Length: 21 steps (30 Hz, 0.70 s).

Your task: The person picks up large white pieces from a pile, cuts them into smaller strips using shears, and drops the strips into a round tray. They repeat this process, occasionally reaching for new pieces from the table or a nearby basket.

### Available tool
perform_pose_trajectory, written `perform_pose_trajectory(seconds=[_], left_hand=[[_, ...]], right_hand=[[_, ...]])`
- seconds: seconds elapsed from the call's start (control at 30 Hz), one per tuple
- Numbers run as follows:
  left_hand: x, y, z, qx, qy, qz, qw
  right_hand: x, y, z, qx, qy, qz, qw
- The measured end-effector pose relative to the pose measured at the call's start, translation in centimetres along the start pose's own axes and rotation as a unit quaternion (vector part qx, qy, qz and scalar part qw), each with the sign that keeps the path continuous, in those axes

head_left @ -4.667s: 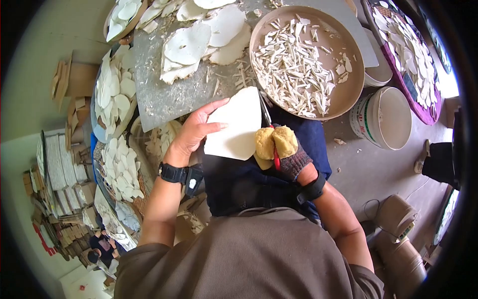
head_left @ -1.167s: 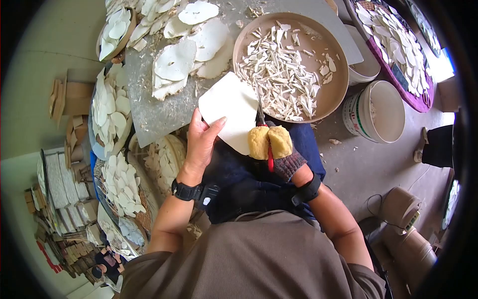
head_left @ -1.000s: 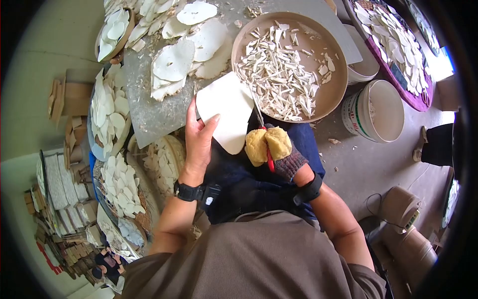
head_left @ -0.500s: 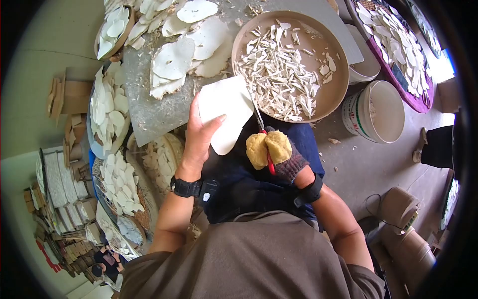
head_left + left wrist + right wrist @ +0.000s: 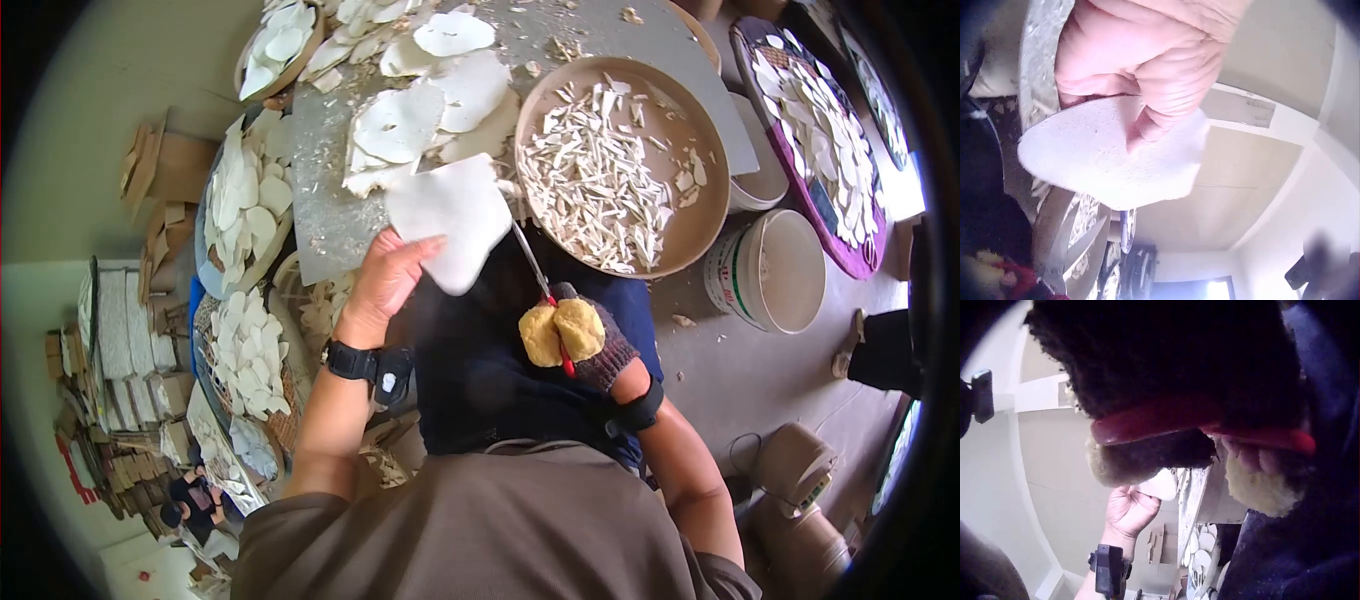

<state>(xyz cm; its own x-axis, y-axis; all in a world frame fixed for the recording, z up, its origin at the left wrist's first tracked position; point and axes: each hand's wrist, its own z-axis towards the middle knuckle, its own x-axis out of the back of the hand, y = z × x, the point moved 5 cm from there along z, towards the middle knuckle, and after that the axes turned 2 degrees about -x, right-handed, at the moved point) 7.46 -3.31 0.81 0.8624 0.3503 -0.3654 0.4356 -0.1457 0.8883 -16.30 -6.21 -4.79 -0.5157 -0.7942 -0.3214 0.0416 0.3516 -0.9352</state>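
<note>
My left hand (image 5: 380, 280) pinches a flat white slice (image 5: 450, 220) between thumb and fingers, near the table's front edge. In the left wrist view the thumb presses on the slice's (image 5: 1110, 156) broad face. My right hand (image 5: 605, 340), in a dark knitted glove, holds scissors (image 5: 530, 255) with red handles. Yellow spongy padding (image 5: 562, 332) covers the handle side. The scissor blades (image 5: 1072, 244) are spread and point toward the slice, a little apart from it. In the right wrist view the glove and red handles (image 5: 1154, 419) fill the upper part.
A round tray (image 5: 620, 265) of white slivers stands on the grey table (image 5: 320, 230). Stacked white slices (image 5: 400, 125) lie left of it. Baskets of slices (image 5: 245, 350) flank the left side. A white bucket (image 5: 765, 270) stands on the floor, right; behind it is a purple-rimmed tray (image 5: 850, 255).
The slice has become smaller since the earliest frame and is now turned. The scissors have moved back, down and right, away from it. The whole view has shifted slightly.
</note>
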Motion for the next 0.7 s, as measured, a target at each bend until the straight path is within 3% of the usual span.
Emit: perform_pose_trajectory(seconds=[0.03,0.07,0.13,0.2,0.23,0.27,0.3,0.33,0.5,0.6,0.7], left_hand=[[0.9,0.7,0.0,-0.057,0.022,0.023,0.998],[1.8,1.5,0.0,-0.113,0.043,0.045,0.992],[2.3,3.7,0.0,-0.227,0.039,0.217,0.949],[2.9,4.5,-0.1,-0.321,0.077,0.332,0.884],[3.3,4.8,-0.1,-0.327,0.075,0.327,0.883],[3.3,4.9,-0.4,-0.355,0.085,0.368,0.855],[2.9,5.3,-0.8,-0.381,0.095,0.406,0.825],[2.5,5.5,-1.1,-0.407,0.104,0.443,0.792],[2.5,4.8,-1.8,-0.415,0.119,0.481,0.763],[2.7,4.6,-2.0,-0.411,0.117,0.497,0.755],[2.7,4.4,-1.9,-0.403,0.105,0.473,0.777]], right_hand=[[-0.2,-0.7,0.1,0.015,-0.009,-0.104,0.994],[-0.5,0.0,0.4,-0.001,-0.020,0.013,1.000],[-1.3,2.1,0.9,-0.041,-0.036,0.244,0.968],[-2.1,2.8,1.6,-0.043,-0.055,0.251,0.965],[-2.8,2.7,1.6,-0.073,-0.083,0.430,0.896],[-3.5,2.3,1.6,-0.100,-0.106,0.592,0.793],[-3.7,1.9,1.7,-0.061,-0.125,0.534,0.834],[-3.9,1.7,1.8,-0.064,-0.129,0.539,0.830],[-4.7,0.4,2.0,-0.083,-0.140,0.582,0.797],[-4.5,0.1,2.1,-0.058,-0.152,0.519,0.839],[-3.9,1.7,2.0,-0.063,-0.094,0.415,0.903]])
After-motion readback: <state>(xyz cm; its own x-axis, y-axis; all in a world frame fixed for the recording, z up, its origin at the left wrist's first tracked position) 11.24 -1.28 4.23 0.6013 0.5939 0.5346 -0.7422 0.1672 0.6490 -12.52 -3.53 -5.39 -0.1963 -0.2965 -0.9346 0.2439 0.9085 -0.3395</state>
